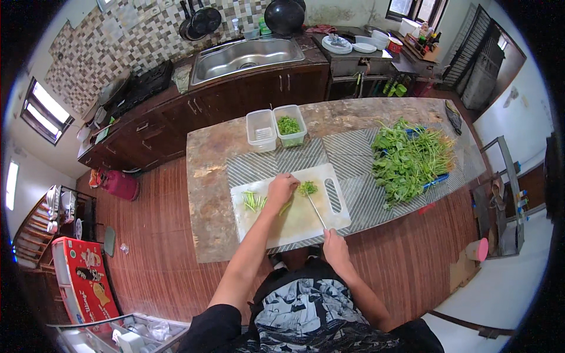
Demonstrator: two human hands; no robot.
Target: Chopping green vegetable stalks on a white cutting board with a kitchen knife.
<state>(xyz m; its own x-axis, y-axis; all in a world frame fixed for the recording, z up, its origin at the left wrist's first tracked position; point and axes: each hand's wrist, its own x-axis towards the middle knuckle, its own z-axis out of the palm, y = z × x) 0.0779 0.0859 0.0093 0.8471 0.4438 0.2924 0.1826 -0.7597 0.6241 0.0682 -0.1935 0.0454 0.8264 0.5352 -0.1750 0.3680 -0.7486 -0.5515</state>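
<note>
Silvery, one knife (316,212) is gripped in the right hand (336,245), lower centre, while it cannot be told if the left hand (283,189) is closed; chopping of one green heap (307,188), mid-frame, seems under way, steady guiding being needed next, before two containers (262,145) at upper centre.

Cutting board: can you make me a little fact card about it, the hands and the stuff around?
Board: white, on the table
Left hand: at the board, near chopped greens; grip unclear
Right hand: holds the knife
Knife tip: near the chopped greens
Stems: on the board's left side
Tubs: two, behind the board; right one holds greens
Leafy bunch: right of the board, on a blue tray
</note>
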